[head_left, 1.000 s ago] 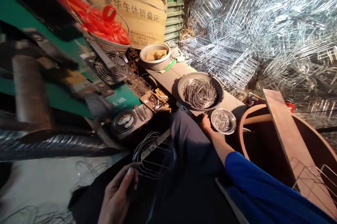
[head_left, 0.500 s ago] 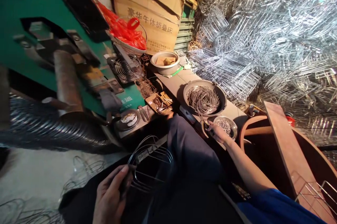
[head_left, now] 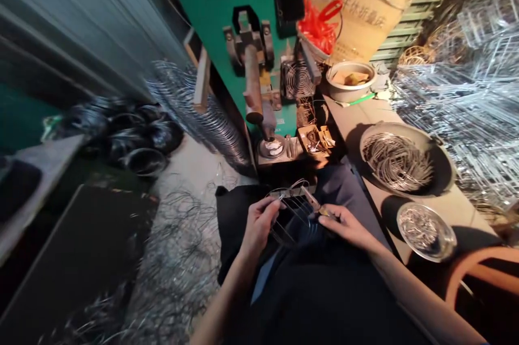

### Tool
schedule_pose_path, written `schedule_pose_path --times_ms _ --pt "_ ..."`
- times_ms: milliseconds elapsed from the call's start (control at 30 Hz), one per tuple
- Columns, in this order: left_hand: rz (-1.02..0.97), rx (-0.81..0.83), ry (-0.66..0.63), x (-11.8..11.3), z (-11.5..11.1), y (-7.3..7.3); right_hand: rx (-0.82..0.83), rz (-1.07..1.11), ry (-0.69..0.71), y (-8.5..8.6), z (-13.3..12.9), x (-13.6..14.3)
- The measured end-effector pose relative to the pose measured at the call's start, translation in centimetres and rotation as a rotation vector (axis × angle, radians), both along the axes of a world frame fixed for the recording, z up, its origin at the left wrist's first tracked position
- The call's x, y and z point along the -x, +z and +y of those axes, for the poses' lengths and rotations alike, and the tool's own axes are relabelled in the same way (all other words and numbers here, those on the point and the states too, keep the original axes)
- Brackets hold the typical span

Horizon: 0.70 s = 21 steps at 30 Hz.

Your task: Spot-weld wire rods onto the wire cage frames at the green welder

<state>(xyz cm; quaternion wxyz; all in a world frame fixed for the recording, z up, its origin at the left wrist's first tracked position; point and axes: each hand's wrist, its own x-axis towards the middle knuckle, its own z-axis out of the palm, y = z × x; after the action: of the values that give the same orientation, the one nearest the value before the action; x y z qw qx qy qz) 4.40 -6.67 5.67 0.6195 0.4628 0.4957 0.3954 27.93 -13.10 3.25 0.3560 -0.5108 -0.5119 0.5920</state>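
My left hand (head_left: 261, 220) is closed on the rim of a round wire rack (head_left: 294, 209) over my lap. In my right hand (head_left: 344, 221) is a pair of pliers (head_left: 313, 202), its jaws pointing up and left at the rack's upper rim. Whether the jaws touch the wire I cannot tell. To the right, a wide bowl (head_left: 444, 164) holds many bent wire pieces (head_left: 397, 161). A smaller clear bowl (head_left: 448, 234) with short metal pieces stands nearer to me.
A green machine (head_left: 219, 1) with a thick metal arm (head_left: 252, 80) stands ahead. Left of it hangs a stack of wire rings (head_left: 194, 104). Loose wire (head_left: 178, 242) litters the floor. Shiny wire racks (head_left: 486, 96) pile up at right; a brown tub (head_left: 456, 280) sits at lower right.
The view has swung left. My right hand has come from beside the bowls to the wire rack, bringing the pliers. My left hand still holds the rack.
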Motion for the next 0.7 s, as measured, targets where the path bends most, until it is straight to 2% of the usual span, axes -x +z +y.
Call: schedule_pose_path --times_ms 233,467,633,700 --pt "0.029 -0.024 -0.059 -0.5 -0.1 0.2 -0.096 -0.155 -0.003 -0.5 0.9 0.7" --pt "0.006 0.061 -0.100 -1.3 -1.1 0.7 -0.195 -0.251 -0.080 -0.8 1.2 1.2" --pt "-0.007 0.088 -0.180 -1.1 -2.0 0.8 -0.134 -0.177 0.082 -2.4 1.2 1.8" --pt "0.003 0.084 -0.202 -1.0 -2.3 0.9 -0.149 -0.183 0.086 -2.6 0.9 1.9"
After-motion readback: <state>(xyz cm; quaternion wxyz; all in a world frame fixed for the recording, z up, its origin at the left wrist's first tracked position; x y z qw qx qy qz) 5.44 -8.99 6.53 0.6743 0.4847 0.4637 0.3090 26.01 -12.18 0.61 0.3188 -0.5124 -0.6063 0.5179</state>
